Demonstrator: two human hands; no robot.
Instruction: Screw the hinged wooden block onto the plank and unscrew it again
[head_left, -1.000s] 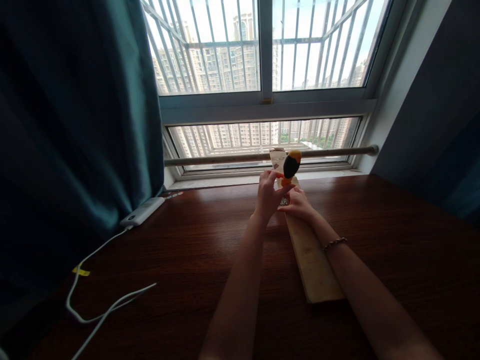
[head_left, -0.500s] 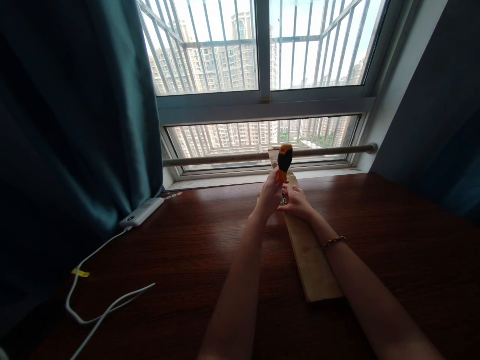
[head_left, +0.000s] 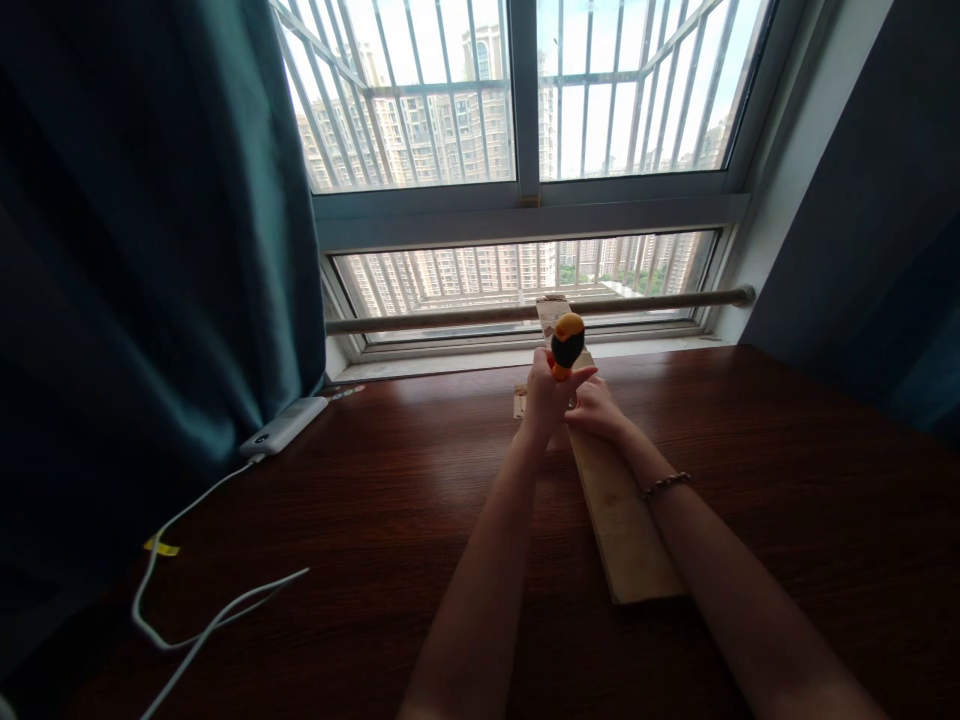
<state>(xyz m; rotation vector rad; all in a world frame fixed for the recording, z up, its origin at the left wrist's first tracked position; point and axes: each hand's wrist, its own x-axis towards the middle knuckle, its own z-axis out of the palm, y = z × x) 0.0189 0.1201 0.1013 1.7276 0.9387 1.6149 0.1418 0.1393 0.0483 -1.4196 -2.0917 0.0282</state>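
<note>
I see left hand (head_left: 548, 398) fingers closed round orange-and-black screwdriver (head_left: 568, 342), handle raised over wooden plank (head_left: 624, 520) on tabletop (head_left: 375, 510); right hand (head_left: 595, 408) against plank, can't tell if gripping; work looks under way; tip hidden, done versus left unclear

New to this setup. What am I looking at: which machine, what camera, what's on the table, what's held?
No machine here: these are a person's bare hands, seen by a head-worn camera looking forward and down. The left hand grips a black-and-orange handle, probably a screwdriver's; its tip is hidden. The right hand rests on a long wooden board; whether it pinches anything is unclear. The board lies on a dark reddish-brown table. To the left are a white device and its white cable. A barred window stands behind.
</note>
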